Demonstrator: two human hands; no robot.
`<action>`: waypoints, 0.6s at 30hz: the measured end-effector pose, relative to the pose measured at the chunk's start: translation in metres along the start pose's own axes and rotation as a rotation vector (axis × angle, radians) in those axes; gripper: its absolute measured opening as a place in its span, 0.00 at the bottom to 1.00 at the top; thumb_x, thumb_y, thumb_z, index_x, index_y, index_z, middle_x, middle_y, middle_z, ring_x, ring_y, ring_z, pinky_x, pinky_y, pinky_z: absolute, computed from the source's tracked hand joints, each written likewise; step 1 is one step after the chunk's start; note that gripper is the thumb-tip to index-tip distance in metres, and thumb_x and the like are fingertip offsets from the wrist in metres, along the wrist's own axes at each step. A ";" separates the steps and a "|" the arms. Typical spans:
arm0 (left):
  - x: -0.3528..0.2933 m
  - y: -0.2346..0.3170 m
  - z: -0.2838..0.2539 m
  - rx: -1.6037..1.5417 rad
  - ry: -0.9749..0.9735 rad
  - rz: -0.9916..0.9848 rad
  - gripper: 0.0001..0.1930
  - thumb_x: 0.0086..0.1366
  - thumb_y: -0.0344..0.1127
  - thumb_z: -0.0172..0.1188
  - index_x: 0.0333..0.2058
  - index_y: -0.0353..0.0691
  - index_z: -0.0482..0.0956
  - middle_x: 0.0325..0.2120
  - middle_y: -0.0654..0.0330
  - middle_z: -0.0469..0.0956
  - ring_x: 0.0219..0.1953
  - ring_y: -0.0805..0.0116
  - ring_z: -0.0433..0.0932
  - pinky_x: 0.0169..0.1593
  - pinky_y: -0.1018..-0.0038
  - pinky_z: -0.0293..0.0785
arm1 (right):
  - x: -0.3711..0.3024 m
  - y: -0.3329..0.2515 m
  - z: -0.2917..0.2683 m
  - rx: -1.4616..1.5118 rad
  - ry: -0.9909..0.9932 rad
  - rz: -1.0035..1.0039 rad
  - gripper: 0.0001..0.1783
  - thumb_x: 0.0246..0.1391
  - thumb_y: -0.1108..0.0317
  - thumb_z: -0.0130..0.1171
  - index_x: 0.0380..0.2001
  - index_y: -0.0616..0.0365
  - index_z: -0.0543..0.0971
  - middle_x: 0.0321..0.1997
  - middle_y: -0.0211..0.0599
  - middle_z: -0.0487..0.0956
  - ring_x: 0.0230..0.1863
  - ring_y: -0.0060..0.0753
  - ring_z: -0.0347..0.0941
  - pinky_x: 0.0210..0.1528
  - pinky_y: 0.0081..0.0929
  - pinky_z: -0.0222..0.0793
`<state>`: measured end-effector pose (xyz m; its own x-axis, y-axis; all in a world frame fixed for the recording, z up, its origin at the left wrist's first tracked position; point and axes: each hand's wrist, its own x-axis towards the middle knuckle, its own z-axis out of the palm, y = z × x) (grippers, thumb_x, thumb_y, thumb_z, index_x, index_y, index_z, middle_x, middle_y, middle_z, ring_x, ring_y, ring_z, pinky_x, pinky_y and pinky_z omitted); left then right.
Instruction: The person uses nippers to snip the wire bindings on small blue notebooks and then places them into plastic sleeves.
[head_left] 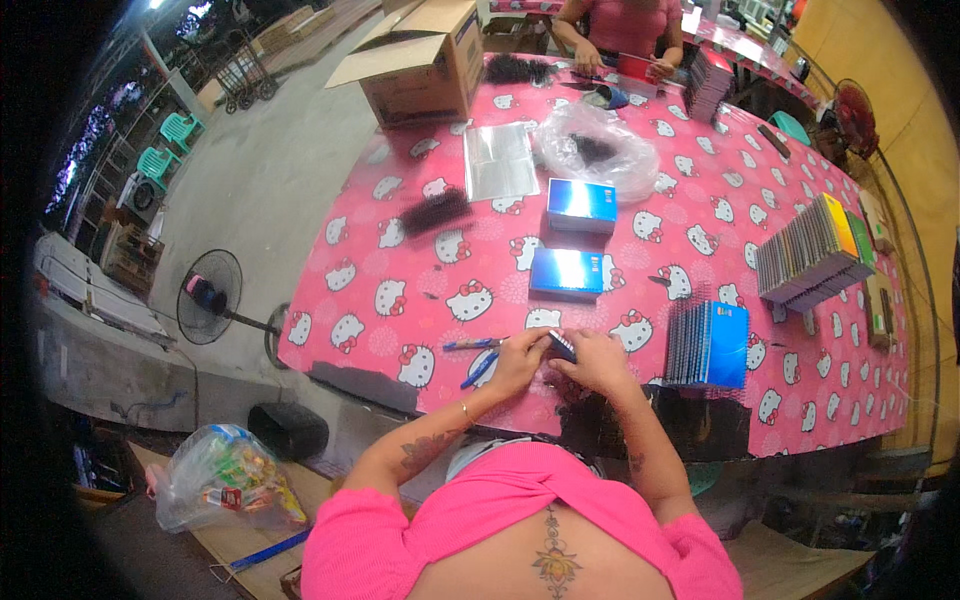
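Observation:
At the table's near edge, my left hand (pixel 522 362) and my right hand (pixel 600 362) are closed around a small dark notebook (pixel 562 347). Pale marks show along its edge, and my fingers cover most of it. Just left of my left hand lies a hand tool with blue handles (pixel 478 371). Ahead of my hands sit two stacks of blue-covered notebooks, a nearer stack (pixel 567 272) and a farther stack (pixel 582 205). To the right of my right hand stands a row of blue spiral notebooks (pixel 708 345), their coils facing left.
Farther right is a long row of notebooks (pixel 812 252). Black wire coils (pixel 436 212), clear sheets (pixel 500 165), a plastic bag (pixel 625 160) and a cardboard box (pixel 425 80) occupy the far left. Across the table, a person's hands (pixel 588 58) hold something red. A fan (pixel 208 296) stands left.

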<state>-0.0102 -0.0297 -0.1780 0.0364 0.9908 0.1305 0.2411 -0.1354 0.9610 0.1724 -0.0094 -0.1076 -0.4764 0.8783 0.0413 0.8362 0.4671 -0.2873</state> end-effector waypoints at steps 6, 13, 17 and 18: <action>0.004 0.004 0.002 0.019 0.048 -0.053 0.12 0.68 0.31 0.58 0.46 0.32 0.82 0.38 0.48 0.85 0.39 0.62 0.84 0.45 0.69 0.77 | 0.004 -0.003 -0.019 0.109 -0.165 0.012 0.31 0.52 0.46 0.65 0.53 0.53 0.76 0.43 0.42 0.83 0.43 0.50 0.80 0.45 0.46 0.75; 0.004 -0.007 0.006 -0.036 0.040 -0.053 0.12 0.69 0.31 0.58 0.48 0.32 0.82 0.38 0.52 0.85 0.39 0.69 0.82 0.43 0.72 0.77 | 0.010 0.001 -0.012 0.124 0.049 -0.029 0.27 0.52 0.52 0.66 0.52 0.53 0.77 0.41 0.43 0.81 0.43 0.50 0.80 0.44 0.46 0.76; 0.006 -0.004 0.008 -0.028 0.041 -0.042 0.12 0.69 0.30 0.58 0.48 0.32 0.82 0.37 0.55 0.85 0.38 0.73 0.81 0.43 0.74 0.77 | 0.008 -0.004 -0.012 0.139 -0.014 -0.027 0.25 0.52 0.53 0.66 0.50 0.55 0.78 0.43 0.44 0.81 0.43 0.51 0.80 0.44 0.46 0.76; 0.007 -0.001 0.009 0.008 0.029 -0.011 0.12 0.69 0.30 0.58 0.48 0.31 0.82 0.38 0.55 0.85 0.39 0.73 0.81 0.43 0.74 0.77 | 0.014 0.003 -0.006 0.118 -0.095 0.008 0.23 0.53 0.54 0.66 0.48 0.55 0.78 0.43 0.44 0.80 0.43 0.51 0.80 0.44 0.46 0.76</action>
<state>-0.0017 -0.0228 -0.1804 0.0053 0.9919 0.1272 0.2490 -0.1245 0.9605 0.1701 0.0046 -0.1019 -0.4986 0.8654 -0.0508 0.8047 0.4403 -0.3983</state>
